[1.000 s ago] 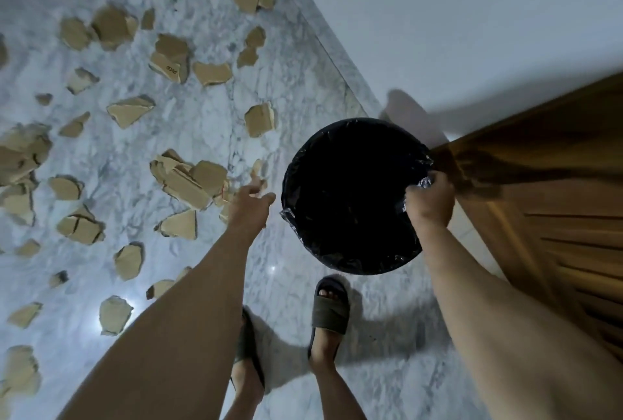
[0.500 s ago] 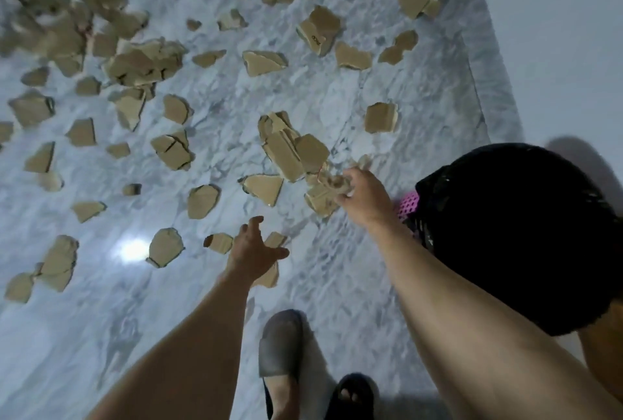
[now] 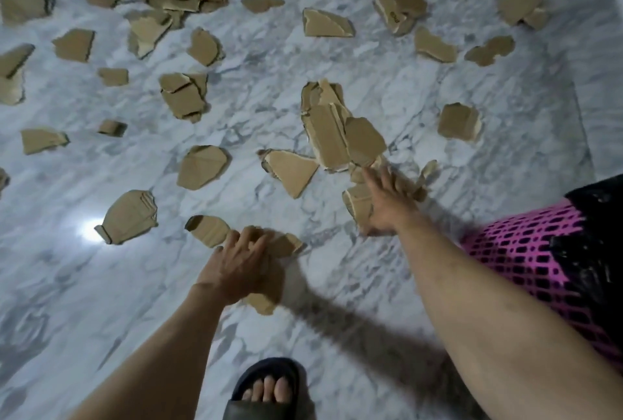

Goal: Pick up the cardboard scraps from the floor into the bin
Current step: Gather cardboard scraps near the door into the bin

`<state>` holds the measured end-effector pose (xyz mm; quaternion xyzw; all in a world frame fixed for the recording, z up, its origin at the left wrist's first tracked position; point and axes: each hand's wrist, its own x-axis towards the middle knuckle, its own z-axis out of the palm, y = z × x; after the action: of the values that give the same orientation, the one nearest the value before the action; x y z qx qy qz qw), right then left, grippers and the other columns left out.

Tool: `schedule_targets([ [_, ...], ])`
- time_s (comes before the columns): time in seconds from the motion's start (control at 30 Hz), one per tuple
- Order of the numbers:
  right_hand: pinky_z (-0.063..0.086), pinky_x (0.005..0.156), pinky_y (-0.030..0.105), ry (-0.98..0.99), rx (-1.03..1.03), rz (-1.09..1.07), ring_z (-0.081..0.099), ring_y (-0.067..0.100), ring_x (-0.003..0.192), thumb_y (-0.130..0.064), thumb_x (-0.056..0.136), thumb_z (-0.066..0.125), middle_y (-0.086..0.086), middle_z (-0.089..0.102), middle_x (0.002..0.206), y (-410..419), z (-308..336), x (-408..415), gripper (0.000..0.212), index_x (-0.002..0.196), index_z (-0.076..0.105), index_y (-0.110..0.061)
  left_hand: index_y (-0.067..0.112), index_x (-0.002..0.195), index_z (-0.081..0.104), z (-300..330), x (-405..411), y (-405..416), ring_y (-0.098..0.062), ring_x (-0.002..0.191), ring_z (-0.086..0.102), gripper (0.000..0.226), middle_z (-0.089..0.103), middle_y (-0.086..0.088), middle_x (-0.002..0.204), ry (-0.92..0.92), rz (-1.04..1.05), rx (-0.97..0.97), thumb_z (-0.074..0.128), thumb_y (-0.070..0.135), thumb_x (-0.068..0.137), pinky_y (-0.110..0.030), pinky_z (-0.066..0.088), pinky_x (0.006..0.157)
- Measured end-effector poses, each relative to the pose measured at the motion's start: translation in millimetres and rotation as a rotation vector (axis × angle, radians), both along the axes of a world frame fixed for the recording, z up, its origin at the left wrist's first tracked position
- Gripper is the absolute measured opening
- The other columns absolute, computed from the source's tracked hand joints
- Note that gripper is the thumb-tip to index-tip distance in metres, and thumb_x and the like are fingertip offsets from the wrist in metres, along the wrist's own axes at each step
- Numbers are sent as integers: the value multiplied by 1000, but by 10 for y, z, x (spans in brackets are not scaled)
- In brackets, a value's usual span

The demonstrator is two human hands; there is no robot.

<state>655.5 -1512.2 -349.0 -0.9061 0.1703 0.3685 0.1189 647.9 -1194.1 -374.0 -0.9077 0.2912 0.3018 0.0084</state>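
Note:
Many torn brown cardboard scraps lie scattered over the marble floor. My left hand [image 3: 236,268] rests palm down on one cardboard scrap [image 3: 286,246], fingers bent and slightly apart; the scrap sticks out beyond the hand on the right and below. My right hand [image 3: 387,207] stretches forward with its fingers spread, touching a small pile of scraps [image 3: 357,202] just below a larger stacked scrap pile [image 3: 332,129]. The bin [image 3: 526,251], pink mesh with a black liner, stands at the right edge beside my right forearm.
The marble floor [image 3: 101,301] runs to a white wall [image 3: 603,49] at the right. My sandalled foot [image 3: 269,389] is at the bottom centre. More scraps lie farther off, such as a scrap [image 3: 129,217] left of my left hand and a scrap [image 3: 458,123] near the wall.
The view has dropped closer to the floor. My left hand has come down onto a scrap. My right hand has left the bin's rim and reached to the scraps beside the bin.

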Motion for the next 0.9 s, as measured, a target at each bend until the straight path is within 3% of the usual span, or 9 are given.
schedule_targets([
  [0.17,37,104,47,-152,-75,32,33,39,135,-50,67,86,10,27,149,111,-95,-75,97,144,29,-34,26,133,43,-242,211,-63,-30,101,49,52,49,-6,118,-110,-15,-64,55,46,87,-40,48,85],
  [0.23,41,94,42,-203,-72,50,48,35,125,-54,69,83,9,46,139,119,-123,-114,82,133,40,-28,28,124,54,-135,236,-175,-28,101,45,38,47,-6,116,-137,73,-122,55,45,90,-41,50,81],
  [0.33,39,74,31,-228,18,-17,65,23,104,-49,73,82,-2,69,115,99,-153,-177,55,117,57,-27,25,122,49,-86,262,-282,-27,110,35,42,37,-4,125,-97,123,-41,62,44,87,-41,51,89],
  [0.43,44,64,25,-268,197,-201,69,15,85,-41,77,82,-2,74,100,63,-118,-245,46,117,70,-22,21,119,44,9,272,-287,-27,112,34,65,43,1,125,-43,126,43,77,54,74,-36,45,88],
  [0.53,49,75,28,-332,452,-462,68,21,99,-31,80,82,3,72,107,-52,45,-227,43,116,69,-11,25,109,47,174,264,-250,-25,109,41,42,62,6,114,-117,121,123,68,51,84,-34,35,77],
  [0.63,52,70,27,-337,603,-585,66,17,89,-18,79,84,3,71,99,-166,278,-148,38,112,68,-10,30,110,56,308,282,-226,-25,111,48,17,66,2,111,-110,130,148,56,39,95,-38,38,89],
  [0.73,47,64,24,-363,642,-660,65,15,88,-20,75,87,1,71,100,-227,360,-75,39,107,66,-15,31,102,59,384,311,-245,-25,105,47,12,66,2,104,-100,230,39,52,39,97,-39,37,87],
  [0.8,47,71,27,-365,621,-695,64,19,95,-25,74,88,0,70,103,-248,326,-55,42,106,62,-18,30,94,52,425,316,-340,-24,97,43,18,60,3,94,-60,282,-3,51,48,97,-37,33,80],
  [0.9,50,82,31,-420,582,-749,64,21,98,-26,73,89,6,70,114,-271,206,-44,47,107,60,-15,25,108,56,387,254,-557,-29,100,53,30,66,-5,100,17,288,-79,48,52,97,-37,39,81],
])
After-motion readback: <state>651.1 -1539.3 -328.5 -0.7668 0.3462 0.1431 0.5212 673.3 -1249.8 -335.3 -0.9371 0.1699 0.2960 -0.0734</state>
